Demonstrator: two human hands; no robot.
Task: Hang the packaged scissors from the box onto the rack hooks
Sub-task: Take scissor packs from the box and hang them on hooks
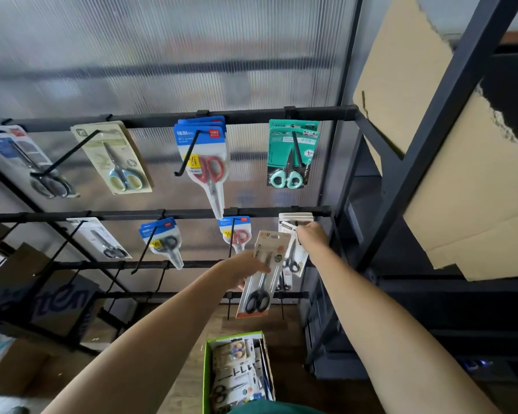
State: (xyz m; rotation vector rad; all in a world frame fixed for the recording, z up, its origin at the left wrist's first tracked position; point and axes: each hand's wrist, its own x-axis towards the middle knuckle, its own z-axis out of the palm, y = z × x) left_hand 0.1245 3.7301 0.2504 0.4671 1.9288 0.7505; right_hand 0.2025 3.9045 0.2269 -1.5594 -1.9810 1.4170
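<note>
My left hand (245, 271) grips a white and orange pack of black-handled scissors (262, 274), held upright in front of the rack. My right hand (311, 234) reaches up to the rightmost hook of the second bar and pinches the top of the white packs (293, 252) hanging there. A green-edged box (205, 372) on the floor below holds several more packaged scissors. The black rack (192, 213) carries packs on its upper two bars: blue packs with red scissors (205, 153), teal packs (292, 153), and a beige pack (115, 156).
Lower hooks (229, 306) on the third and fourth bars hang bare. Cardboard sheets (467, 186) lean behind a black shelving frame (401, 189) on the right. Cardboard boxes (42, 297) stand on the floor at the left, behind the rack.
</note>
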